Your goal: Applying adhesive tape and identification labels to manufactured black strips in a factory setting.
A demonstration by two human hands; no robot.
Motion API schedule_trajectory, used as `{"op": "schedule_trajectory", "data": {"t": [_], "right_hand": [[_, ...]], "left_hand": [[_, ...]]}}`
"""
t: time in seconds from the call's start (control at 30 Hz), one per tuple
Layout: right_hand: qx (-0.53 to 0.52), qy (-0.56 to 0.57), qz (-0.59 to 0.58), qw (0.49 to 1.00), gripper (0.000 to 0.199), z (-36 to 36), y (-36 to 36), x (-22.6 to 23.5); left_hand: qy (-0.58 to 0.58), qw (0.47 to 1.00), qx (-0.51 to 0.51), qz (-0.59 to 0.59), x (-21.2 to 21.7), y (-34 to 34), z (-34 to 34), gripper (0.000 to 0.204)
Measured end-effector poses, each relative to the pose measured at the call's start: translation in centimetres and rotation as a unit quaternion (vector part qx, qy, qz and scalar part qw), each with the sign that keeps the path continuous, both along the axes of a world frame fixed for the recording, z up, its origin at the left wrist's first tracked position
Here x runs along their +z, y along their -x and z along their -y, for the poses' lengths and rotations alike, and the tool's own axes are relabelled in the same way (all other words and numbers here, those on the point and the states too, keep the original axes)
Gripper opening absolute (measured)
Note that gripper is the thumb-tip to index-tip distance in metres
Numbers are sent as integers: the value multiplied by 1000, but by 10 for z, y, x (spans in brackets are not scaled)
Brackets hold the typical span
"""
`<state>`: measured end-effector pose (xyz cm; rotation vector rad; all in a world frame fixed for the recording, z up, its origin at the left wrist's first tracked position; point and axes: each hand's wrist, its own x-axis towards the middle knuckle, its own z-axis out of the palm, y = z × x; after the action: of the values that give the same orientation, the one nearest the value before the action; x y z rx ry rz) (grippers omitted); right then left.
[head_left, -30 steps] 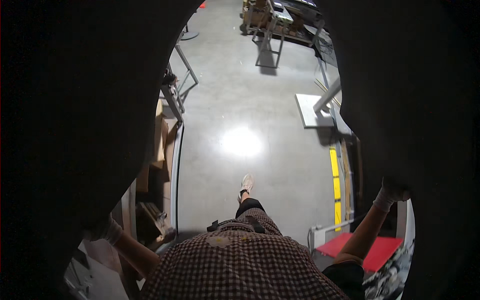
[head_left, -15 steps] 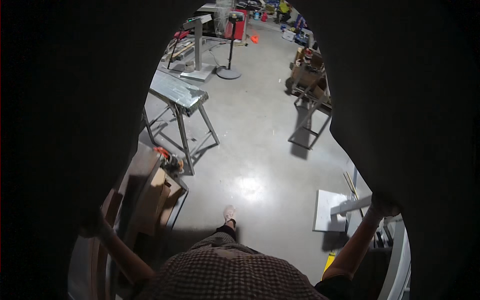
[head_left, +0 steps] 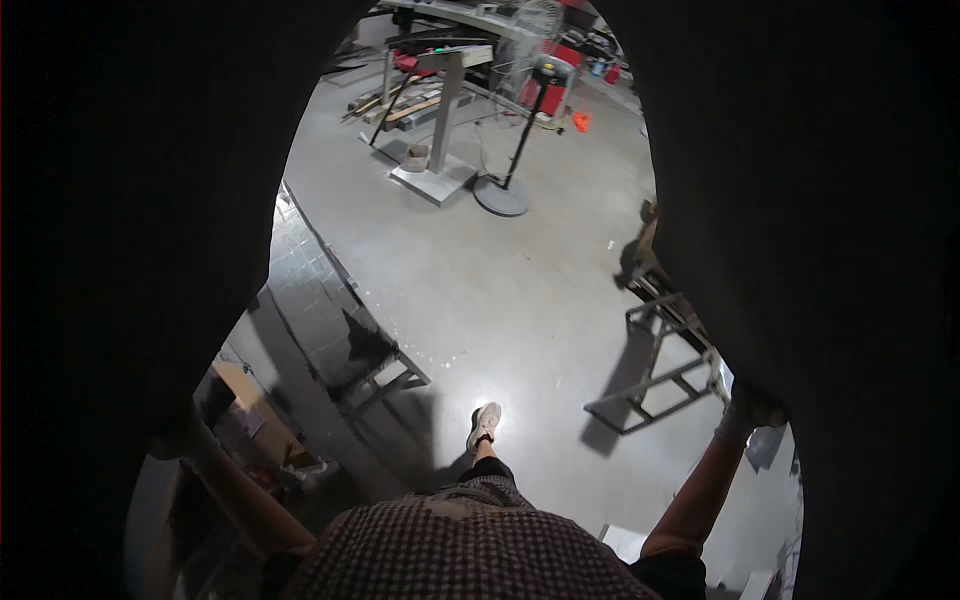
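A large dark thing [head_left: 830,250] fills both sides and the top of the view, close to me; its kind cannot be made out. My right hand [head_left: 755,410], seemingly in a light glove, is closed on its right edge. Over on the left, my left hand [head_left: 185,438] is raised to the opposite edge and closed on it, its fingers mostly lost in shadow. Both arms are spread wide and bent upward. Between them show my checked shirt [head_left: 440,545] and one light shoe [head_left: 485,425] on the grey floor.
A metal-topped work table [head_left: 310,270] stands close on the left, with cardboard boxes [head_left: 265,415] nearer me. On the right is a metal frame stand [head_left: 655,385]. Ahead are a scale on a post [head_left: 435,180], a pedestal fan [head_left: 505,195] and stacked bars [head_left: 420,108].
I have walked forward and my view has turned left. The work table and fan are now closer, and the white board on the right has slid to the lower edge. Both hands keep their hold.
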<state>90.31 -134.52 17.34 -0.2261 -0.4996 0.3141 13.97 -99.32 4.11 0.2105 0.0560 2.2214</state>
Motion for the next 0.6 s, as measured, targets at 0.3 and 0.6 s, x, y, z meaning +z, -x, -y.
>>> {"op": "schedule_trajectory", "data": {"t": [0.3,0.6], "right_hand": [[307,-24,242,920,80,-432,-212,-2],[397,-27,119,910,76,-820,-236,-9]], "left_hand": [[-42,999,-16,1,-56,-144,-119,71],[-70,986,131,81,-66,-170,-298,76]]}}
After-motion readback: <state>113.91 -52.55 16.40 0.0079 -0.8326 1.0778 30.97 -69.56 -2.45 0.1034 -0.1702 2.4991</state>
